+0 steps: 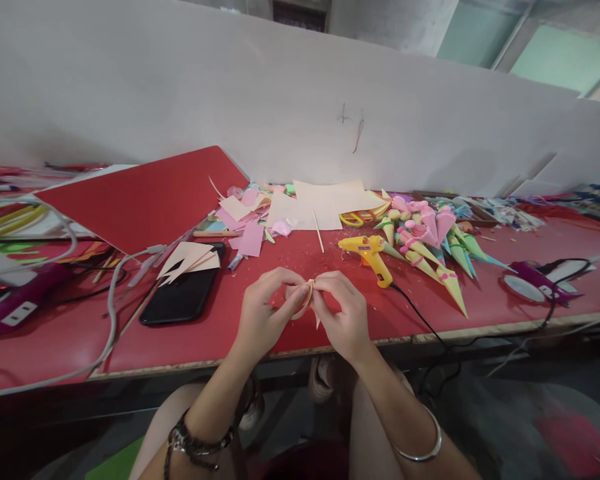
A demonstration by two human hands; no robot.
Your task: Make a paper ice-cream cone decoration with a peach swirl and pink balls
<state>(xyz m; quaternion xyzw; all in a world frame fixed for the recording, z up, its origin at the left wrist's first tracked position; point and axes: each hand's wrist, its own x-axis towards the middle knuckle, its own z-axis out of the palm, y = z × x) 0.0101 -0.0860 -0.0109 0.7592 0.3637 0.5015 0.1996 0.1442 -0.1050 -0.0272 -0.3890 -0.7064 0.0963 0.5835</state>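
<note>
Both hands meet above the front edge of the red table. My left hand (275, 303) pinches a small peach strip piece (303, 307) that curves in loops between the hands. From the other side, my right hand (341, 307) pinches the same piece at its top, with its fingertips almost touching those of the left. A thin end of the piece hangs below the fingers. Just beyond the hands lies a thin pale stick (319, 231). A yellow glue gun (373, 255) rests on its side to the right of it.
A black phone (183, 303) with peach cutouts (193, 260) on it lies left. Pink paper pieces (251, 239), cream sheets (325, 203) and a red board (145, 197) are behind. Colourful cones (453, 287) are piled right, near a black cord (420, 313). A purple tool (27, 303) lies far left.
</note>
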